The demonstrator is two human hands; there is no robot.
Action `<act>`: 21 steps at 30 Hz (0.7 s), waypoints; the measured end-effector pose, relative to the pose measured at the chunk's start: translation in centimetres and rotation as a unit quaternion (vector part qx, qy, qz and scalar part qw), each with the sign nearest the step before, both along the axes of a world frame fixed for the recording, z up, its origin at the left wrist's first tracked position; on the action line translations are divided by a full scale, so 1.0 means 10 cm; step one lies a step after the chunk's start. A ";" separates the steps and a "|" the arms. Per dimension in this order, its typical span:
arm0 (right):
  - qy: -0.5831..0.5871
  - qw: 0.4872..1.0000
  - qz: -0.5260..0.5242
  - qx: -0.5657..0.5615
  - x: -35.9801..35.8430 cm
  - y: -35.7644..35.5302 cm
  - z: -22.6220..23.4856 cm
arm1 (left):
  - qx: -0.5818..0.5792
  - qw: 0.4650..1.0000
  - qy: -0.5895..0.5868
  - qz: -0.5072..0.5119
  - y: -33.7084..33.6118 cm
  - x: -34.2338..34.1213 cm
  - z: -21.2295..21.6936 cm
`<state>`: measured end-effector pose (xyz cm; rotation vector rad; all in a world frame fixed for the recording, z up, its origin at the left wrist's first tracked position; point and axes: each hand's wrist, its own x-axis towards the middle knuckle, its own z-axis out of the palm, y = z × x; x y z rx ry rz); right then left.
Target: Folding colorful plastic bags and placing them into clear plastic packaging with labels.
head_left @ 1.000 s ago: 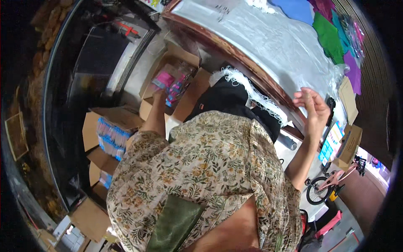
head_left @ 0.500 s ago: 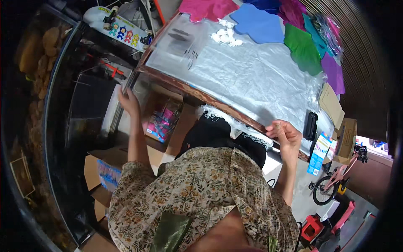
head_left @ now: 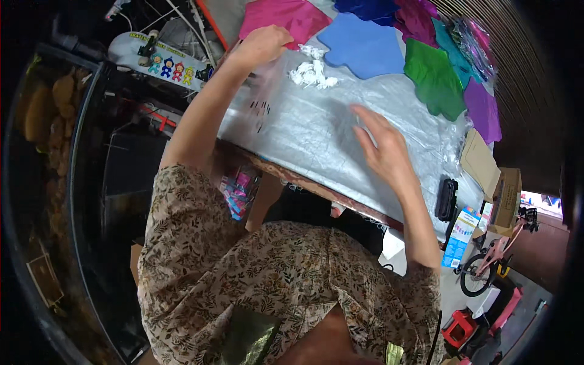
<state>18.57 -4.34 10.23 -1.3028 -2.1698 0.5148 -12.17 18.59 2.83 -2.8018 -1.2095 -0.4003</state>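
Observation:
My left hand (head_left: 263,47) reaches to the far left of the table, its fingers curled together at the edge of a bright pink flat piece (head_left: 286,19) with a wavy outline. Just below it lies a blurred clear plastic sheet or bag (head_left: 263,100) with dark marks; what the fingers hold is hidden. My right hand (head_left: 383,143) hovers over the silvery table covering (head_left: 316,125), fingers stretched and thumb apart. A small pile of white pieces (head_left: 311,73) sits between the hands, beside a light blue wavy piece (head_left: 362,45).
Green (head_left: 433,79), purple (head_left: 482,112) and other coloured pieces line the far side. A black case (head_left: 447,199), a blue-and-white box (head_left: 460,237) and cardboard (head_left: 480,158) stand right. A skateboard (head_left: 158,61) lies left. The table's worn wooden edge (head_left: 304,178) is before me.
My left hand has moved from beside the table up to the pink piece. My right hand has left the table's front edge and moved inward over the covering. My body leans closer.

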 end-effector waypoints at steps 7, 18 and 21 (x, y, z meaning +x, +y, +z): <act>-0.081 0.987 0.061 0.122 -0.65 1.39 -0.72 | -0.012 0.994 -0.105 0.026 -0.01 0.02 -0.08; -0.095 0.987 0.129 0.026 -0.71 1.60 -0.60 | -0.331 0.820 -0.441 0.153 0.28 -0.17 -0.18; -0.045 0.992 0.102 0.056 -0.76 1.77 -0.64 | -0.358 0.799 -0.458 0.152 0.34 -0.15 -0.18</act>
